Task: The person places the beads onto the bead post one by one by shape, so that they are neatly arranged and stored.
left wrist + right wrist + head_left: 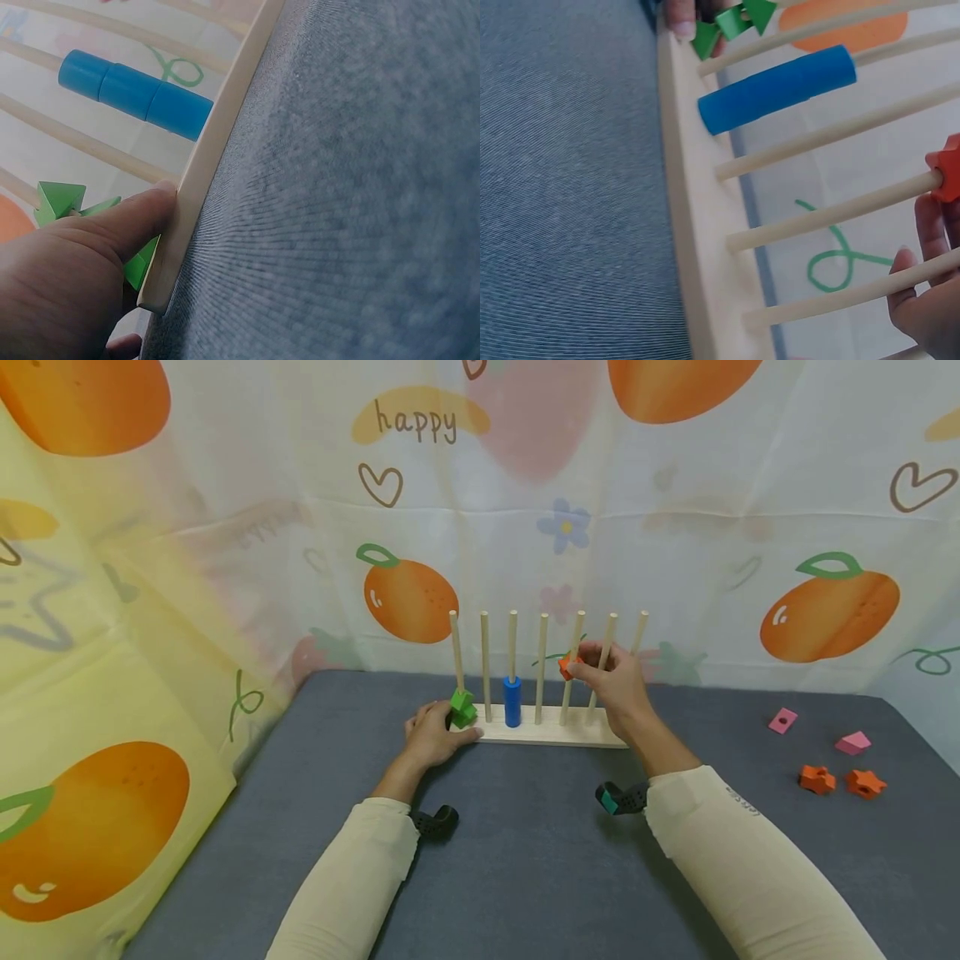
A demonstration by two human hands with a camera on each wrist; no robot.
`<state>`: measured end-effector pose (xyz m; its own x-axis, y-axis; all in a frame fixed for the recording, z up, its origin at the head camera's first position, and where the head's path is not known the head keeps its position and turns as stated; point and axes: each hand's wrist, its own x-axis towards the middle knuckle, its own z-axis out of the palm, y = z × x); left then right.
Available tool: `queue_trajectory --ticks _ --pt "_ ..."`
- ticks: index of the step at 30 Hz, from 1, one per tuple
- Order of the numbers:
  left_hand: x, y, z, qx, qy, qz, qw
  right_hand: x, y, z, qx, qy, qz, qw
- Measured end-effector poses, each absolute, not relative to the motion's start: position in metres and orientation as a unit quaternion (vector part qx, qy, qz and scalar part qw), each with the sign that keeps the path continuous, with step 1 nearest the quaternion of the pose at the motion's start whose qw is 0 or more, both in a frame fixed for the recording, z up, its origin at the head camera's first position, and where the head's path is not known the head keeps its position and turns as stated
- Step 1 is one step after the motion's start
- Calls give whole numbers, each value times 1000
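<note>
A wooden peg board (555, 737) with a row of upright pegs stands toward the back of the table. My left hand (433, 737) grips its left end, the thumb lying against the front of the base in the left wrist view. Beside that hand, green triangular blocks (462, 710) are stacked on the leftmost peg. Blue cylinders (127, 90) fill the lower part of the third peg. My right hand (617, 687) pinches an orange star-shaped block (566, 667), which is threaded partway down the fifth peg in the right wrist view, above the base.
At the right of the grey table (525, 860) lie two more orange star blocks (866, 783), a pink square block (783, 720) and a pink triangular block (852, 742). A printed curtain (300, 460) hangs right behind the peg board.
</note>
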<state>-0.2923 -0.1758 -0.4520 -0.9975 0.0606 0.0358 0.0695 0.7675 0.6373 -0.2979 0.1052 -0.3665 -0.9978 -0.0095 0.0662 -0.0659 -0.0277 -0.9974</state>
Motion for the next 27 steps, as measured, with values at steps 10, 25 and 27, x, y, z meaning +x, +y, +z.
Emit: queue_trajectory --ticks 10,25,27 --pt "-293 -176 -454 -34 -941 -337 9 -299 104 -389 39 -702 711 21" --pt "-294 -176 -455 -35 -941 -337 12 -299 102 -414 33 -713 700 4" --pt "-294 -176 -455 -35 -941 -336 10 -298 102 -417 30 -713 701 -4"
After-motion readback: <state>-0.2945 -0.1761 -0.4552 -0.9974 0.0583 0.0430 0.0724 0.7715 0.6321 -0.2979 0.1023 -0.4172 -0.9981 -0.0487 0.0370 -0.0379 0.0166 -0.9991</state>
